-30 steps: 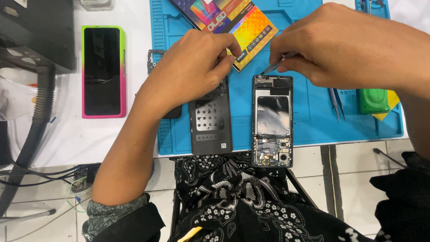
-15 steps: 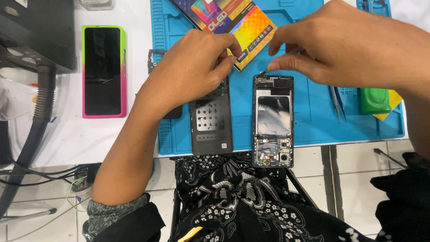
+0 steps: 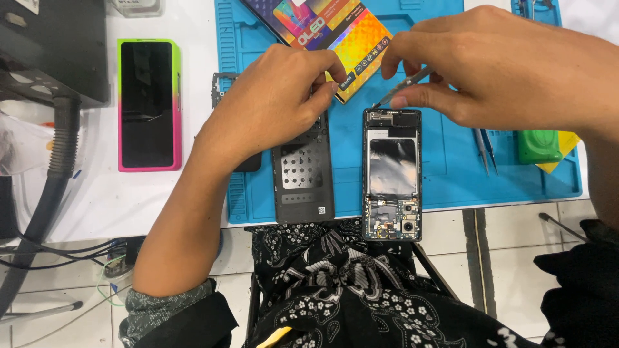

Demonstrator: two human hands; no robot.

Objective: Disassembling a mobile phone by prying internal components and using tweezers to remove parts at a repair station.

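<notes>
An opened black phone (image 3: pixel 391 174) lies upright on the blue work mat (image 3: pixel 445 174), its battery and circuit board exposed. My right hand (image 3: pixel 496 64) pinches thin metal tweezers (image 3: pixel 401 85) whose tip touches the phone's top end. My left hand (image 3: pixel 277 103) hovers left of that, fingers pinched together above a dark back cover (image 3: pixel 303 174) lying beside the phone. What the left fingers pinch is too small to tell.
A colourful holographic box (image 3: pixel 342 32) lies at the mat's far side. A phone in a pink-and-green case (image 3: pixel 148 103) rests on the white table at left. Spare tweezers (image 3: pixel 483 148) and a green block (image 3: pixel 538 145) sit at right. A black hose (image 3: pixel 51 174) runs down the left edge.
My right hand has shifted slightly, bringing the tweezers' tip down onto the phone's top end. My left hand has barely moved.
</notes>
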